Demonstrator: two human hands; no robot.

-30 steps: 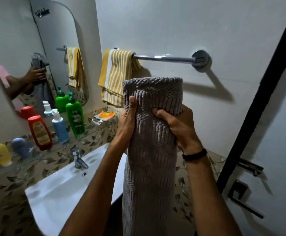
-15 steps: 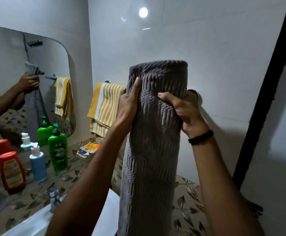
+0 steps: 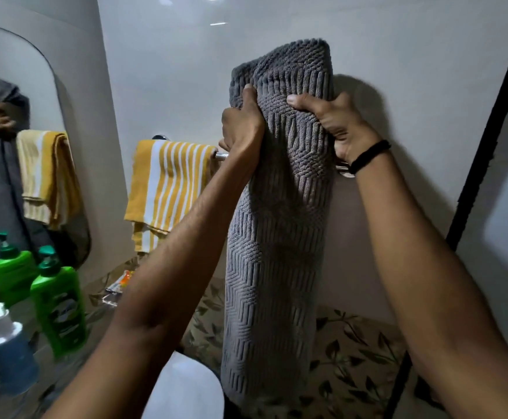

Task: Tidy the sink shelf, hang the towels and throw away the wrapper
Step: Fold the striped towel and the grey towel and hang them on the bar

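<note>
The left hand and right hand grip a folded grey towel near its top, fingers clenched into the cloth. On the glass shelf stands a green bottle. The wrapper lies just beyond it. Behind the grey towel runs the towel rail, with a yellow striped towel hung on its left end.
</note>
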